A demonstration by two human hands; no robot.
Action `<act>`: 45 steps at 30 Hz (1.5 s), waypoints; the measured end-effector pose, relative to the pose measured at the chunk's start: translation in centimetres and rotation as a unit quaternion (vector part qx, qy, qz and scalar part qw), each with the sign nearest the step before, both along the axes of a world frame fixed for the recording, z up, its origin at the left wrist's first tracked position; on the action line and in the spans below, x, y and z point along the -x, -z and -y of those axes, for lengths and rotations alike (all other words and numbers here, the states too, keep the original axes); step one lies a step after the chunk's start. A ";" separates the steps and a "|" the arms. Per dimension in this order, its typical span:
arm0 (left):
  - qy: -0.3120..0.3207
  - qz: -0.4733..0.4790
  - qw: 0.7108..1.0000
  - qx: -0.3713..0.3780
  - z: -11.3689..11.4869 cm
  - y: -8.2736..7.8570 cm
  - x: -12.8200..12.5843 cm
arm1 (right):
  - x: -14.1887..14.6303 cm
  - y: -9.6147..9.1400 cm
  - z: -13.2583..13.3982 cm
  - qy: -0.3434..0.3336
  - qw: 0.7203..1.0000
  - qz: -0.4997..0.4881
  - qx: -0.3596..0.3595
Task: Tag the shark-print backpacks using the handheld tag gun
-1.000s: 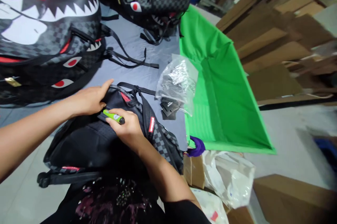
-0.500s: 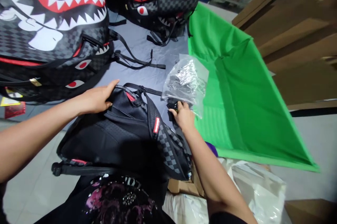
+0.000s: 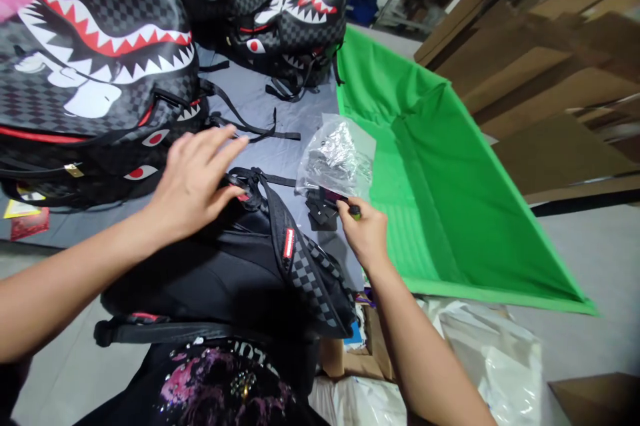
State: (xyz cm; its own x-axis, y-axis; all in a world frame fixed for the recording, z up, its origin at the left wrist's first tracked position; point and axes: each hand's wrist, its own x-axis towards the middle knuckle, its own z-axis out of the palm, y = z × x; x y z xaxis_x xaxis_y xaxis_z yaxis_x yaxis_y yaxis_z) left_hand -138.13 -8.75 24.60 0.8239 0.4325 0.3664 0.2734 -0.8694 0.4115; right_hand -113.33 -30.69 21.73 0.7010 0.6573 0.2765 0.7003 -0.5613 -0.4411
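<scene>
A black backpack [image 3: 215,273] with grey checkered straps lies across my lap and the table's near edge, back panel up. My left hand [image 3: 195,176] is over its top end, fingers spread and thumb close to the top loop. My right hand [image 3: 367,229] is closed around a small tool with a black and yellow-green end [image 3: 355,211]; the rest of it is hidden in the fingers. Beside that hand lies a small pile of black tags [image 3: 321,210]. A clear plastic bag [image 3: 337,153] with dark contents lies just beyond the pile.
Checkered shark-mouth backpacks [image 3: 115,53] stand on the grey-covered table [image 3: 240,89] at left and back. A green fabric bin [image 3: 450,179] stands to the right. Cardboard boxes [image 3: 530,73] are stacked beyond it. White plastic bags [image 3: 505,353] lie below at right.
My left hand has come off the backpack's top edge, moved up and right, and spread its fingers. My right hand has drawn slightly right from the tags, with the small tool now showing.
</scene>
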 end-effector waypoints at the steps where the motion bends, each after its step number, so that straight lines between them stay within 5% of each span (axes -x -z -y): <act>1: 0.047 0.045 0.997 0.030 1.1 -0.4 -0.3 | 1.7 -1.6 -0.1 -0.028 0.996 -0.064 -0.054; 5: 0.166 0.114 0.951 0.236 4.0 -0.6 -1.5 | 8.0 -5.9 -0.8 -0.165 0.933 -0.298 -0.113; 13: 0.048 0.279 0.837 0.468 5.2 1.6 0.5 | 12.6 -4.8 -3.4 -0.155 0.863 -0.452 -0.165; 16: 0.028 0.288 0.894 0.343 4.7 2.8 3.1 | 12.9 -4.6 -4.8 -0.159 0.909 -0.339 -0.184; 18: -0.042 0.255 0.947 0.192 4.0 4.3 5.6 | 12.4 -4.6 -5.8 -0.178 0.954 -0.165 -0.176; 20: -0.135 0.175 0.970 0.105 3.1 6.2 8.0 | 11.8 -4.5 -7.0 -0.225 0.968 -0.020 -0.111; 25: -0.183 -0.003 0.973 0.138 2.1 10.0 10.5 | 12.8 -4.4 -10.6 -0.319 0.920 0.083 0.214; 29: -0.187 0.013 0.975 0.122 2.1 10.4 10.0 | 15.2 -3.8 -12.8 -0.352 0.859 0.135 0.346; 34: -0.185 0.043 0.972 0.135 1.9 11.4 9.8 | 16.1 -1.4 -13.6 -0.367 0.837 0.112 0.389; 38: -0.199 0.088 0.968 0.127 1.8 13.2 9.3 | 15.6 -1.4 -13.6 -0.357 0.829 0.113 0.416; 45: -0.191 0.145 0.964 0.112 1.3 14.6 9.1 | 17.4 -1.0 -15.4 -0.348 0.884 0.084 0.301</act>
